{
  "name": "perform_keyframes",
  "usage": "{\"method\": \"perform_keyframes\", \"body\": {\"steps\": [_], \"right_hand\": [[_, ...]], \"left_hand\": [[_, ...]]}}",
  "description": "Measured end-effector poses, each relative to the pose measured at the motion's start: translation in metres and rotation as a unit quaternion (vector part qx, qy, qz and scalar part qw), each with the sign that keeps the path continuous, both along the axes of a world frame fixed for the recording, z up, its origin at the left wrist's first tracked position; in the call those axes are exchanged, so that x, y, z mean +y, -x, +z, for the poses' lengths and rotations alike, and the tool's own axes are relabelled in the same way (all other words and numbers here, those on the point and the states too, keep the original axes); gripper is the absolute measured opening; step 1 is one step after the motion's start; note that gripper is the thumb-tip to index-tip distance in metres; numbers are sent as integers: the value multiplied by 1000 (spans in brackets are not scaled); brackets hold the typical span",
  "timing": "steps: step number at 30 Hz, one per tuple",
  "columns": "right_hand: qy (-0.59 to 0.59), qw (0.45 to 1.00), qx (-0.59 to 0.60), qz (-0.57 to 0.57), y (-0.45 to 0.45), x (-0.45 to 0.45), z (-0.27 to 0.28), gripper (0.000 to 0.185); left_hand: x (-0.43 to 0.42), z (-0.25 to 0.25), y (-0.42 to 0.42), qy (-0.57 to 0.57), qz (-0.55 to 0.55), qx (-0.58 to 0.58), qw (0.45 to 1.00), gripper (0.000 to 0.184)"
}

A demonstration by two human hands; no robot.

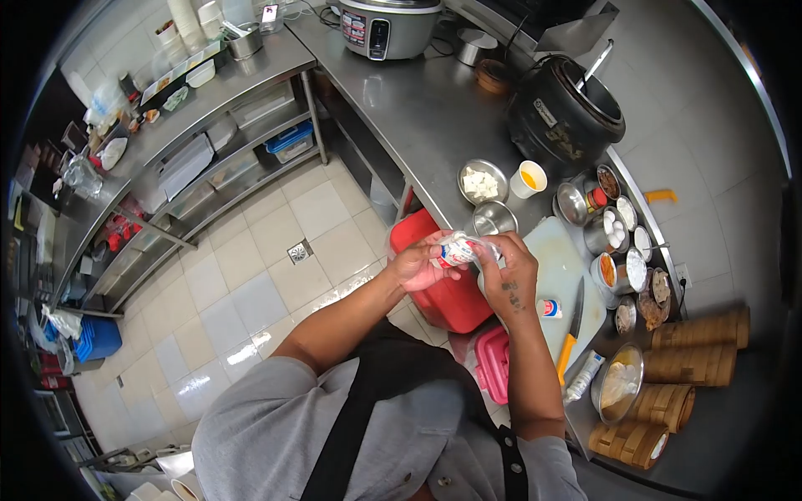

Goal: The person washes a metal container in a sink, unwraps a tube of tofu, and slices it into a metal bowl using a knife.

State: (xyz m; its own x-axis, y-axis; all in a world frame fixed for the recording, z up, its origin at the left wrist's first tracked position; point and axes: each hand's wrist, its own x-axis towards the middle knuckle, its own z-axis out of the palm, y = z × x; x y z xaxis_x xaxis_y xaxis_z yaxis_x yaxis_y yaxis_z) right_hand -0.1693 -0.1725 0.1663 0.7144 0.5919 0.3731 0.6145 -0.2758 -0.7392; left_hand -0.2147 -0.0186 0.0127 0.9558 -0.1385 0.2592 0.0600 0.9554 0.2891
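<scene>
My left hand (415,265) is closed around a white plastic-wrapped packet (455,251) with red and blue print. At its right end, the fingers of my right hand (510,282) pinch the clear, crumpled wrapper. Both hands are above the red bin, close to the counter's edge. Just beyond them stands a small metal bowl (494,219). Below my right hand is a cutting board (555,259), bearing a small printed wrapper piece (549,309) and a knife (572,334) with a yellow handle. The packet's contents are mostly hidden by its wrapper and my fingers.
White cubes fill a metal bowl (482,180) beside a cup (528,179) of something yellow. Ingredient containers (614,230) and bamboo steamers (689,365) line the right side. A black pot (565,113) and rice cooker (390,29) stand farther back. A red bin (447,299) is below.
</scene>
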Motion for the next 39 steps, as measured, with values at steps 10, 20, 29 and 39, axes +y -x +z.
{"method": "perform_keyframes", "body": {"steps": [10,20,29,39], "right_hand": [[-4,999,32,-18,-11,25,-7,9],[1,999,20,-34,-6,13,6,10],[-57,996,18,-66,-1,-12,19,9],[-514,751,388,-144,3,-130,-34,16]], "left_hand": [[17,-12,-18,-26,-27,31,999,50],[0,-13,-18,4,-51,25,998,59],[-25,-11,-23,-6,-54,28,998,69],[-51,-37,-34,47,-104,2,993,61]]}}
